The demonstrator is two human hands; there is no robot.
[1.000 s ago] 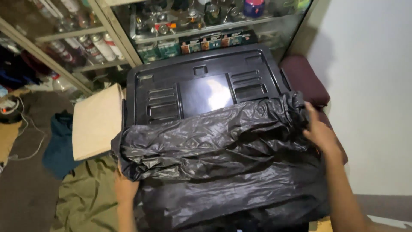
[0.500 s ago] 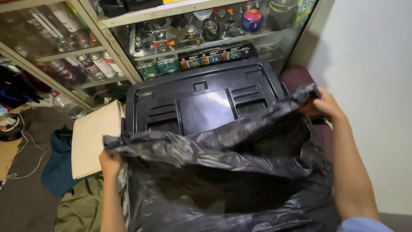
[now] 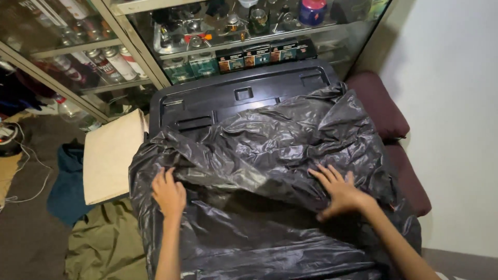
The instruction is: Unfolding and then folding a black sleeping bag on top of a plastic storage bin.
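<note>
Both hands have come off the raised edge of the black plastic bag [image 3: 270, 171] since the earlier head frames, where I saw them pinching its rim up at either side; the bag has dropped and now lies spread flat.

From the head view, my left hand [image 3: 168, 194] is pressed palm-down on the near left part of the bag, fingers spread and grasping nothing. My right hand [image 3: 340, 193] is likewise flat and released on the right part, fingers pointing up and left. The bag sits directly under and ahead of both hands, draped over a black moulded panel [image 3: 244, 96] whose far edge shows beyond it. Its long axis runs left to right, across the line of my forearms. A darker fold between the hands may be the bag's mouth, though the glossy creases make that hard to confirm. Neither hand is clearly nearer; each rests on its own side.

Left of my left hand lies a tan board [image 3: 111, 155], with olive cloth [image 3: 106, 243] near it. Right of my right hand is a maroon cushion [image 3: 381, 106]. Beyond the panel stands a glass cabinet [image 3: 218, 41] of bottles.
</note>
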